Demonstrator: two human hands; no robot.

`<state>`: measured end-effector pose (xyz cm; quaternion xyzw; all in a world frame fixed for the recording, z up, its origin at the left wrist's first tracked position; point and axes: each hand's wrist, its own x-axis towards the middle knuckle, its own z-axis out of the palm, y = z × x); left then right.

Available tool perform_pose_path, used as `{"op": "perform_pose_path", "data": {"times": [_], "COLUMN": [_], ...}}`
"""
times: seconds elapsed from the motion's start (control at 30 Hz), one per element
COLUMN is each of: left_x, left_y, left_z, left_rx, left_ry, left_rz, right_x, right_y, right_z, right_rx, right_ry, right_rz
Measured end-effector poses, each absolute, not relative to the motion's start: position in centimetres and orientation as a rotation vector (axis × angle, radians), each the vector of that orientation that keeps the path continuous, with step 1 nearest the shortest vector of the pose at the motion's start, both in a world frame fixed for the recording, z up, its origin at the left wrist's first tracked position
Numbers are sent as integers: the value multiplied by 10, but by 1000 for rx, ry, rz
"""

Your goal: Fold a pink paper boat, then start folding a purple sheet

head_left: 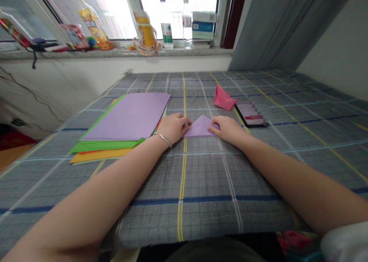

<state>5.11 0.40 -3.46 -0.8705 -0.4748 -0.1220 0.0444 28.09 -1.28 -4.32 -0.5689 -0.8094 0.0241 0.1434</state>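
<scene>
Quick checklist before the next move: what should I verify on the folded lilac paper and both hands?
Folded lilac paper triangle flat on the grey checked cloth: ok.
Left hand touching its left corner: ok.
Right hand touching its right corner: ok.
Crease sharpness: cannot tell.
Bright pink folded paper and black phone clear of both hands: ok.
Stacked lilac, green and orange paper sheets edges squared: not ok, they are offset.

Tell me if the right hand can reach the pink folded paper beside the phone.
Probably yes. The right hand sits near the pink folded paper, with only checked cloth between; the phone lies beside the paper, out of the path.
</scene>
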Motion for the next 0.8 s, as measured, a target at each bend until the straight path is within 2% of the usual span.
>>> {"op": "perform_pose_path", "data": {"times": [0.1,0.23,0.43,0.8], "left_x": [66,80,81,82], "left_y": [-13,-19,-9,-14], "left_z": [-32,-41,-48,-41], "left_rx": [-2538,-2844,-3015,-3058], "left_ry": [-1299,-992,-1219,-1206], "left_rz": [-412,-370,-151,-134], "right_x": [282,282,285,341], "right_y": [-13,-13,-10,-4], "right_z": [-44,-45,-44,-24], "right_rx": [-1629,-1616,-1614,-1762], "right_ry": [-2332,-2327,-2338,-2270], "right_rz": [61,58,90,667]}}
